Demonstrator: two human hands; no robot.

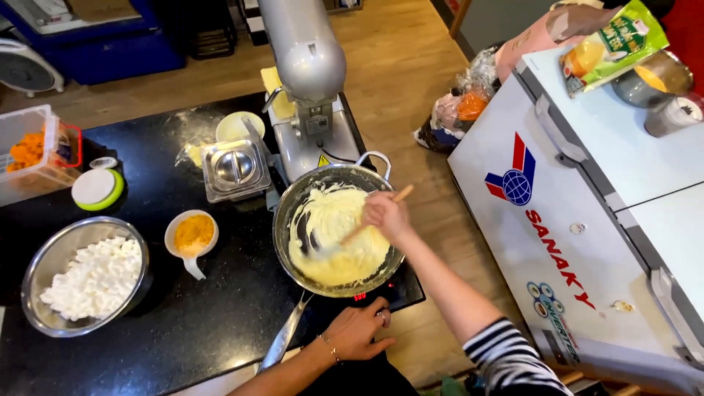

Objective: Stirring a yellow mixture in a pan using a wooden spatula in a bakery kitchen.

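Right hand: the right hand is closed around the upper part of a wooden spatula, over the right side of the pan.
Spatula: slanted, its top end sticking up past the hand toward the upper right, its lower end down in the pale yellow cream.
Pan: the metal pan sits under the right hand on the black induction cooker; cream covers most of its bottom, with smears up the far wall. Its long handle points toward the person, just left of the left hand.
Left hand: the left hand lies flat and open, fingers spread, on the near edge of the cooker, below the pan; it grips nothing. A ring and a thin bracelet show on it.
Left of the pan: a small white ladle-cup of orange powder close by; farther left a steel bowl of white marshmallows, both on the black worktop.
Beyond the right hand: a grey stand mixer, with a lidded steel container to its left.
Right of the right hand: a white chest freezer, well apart.
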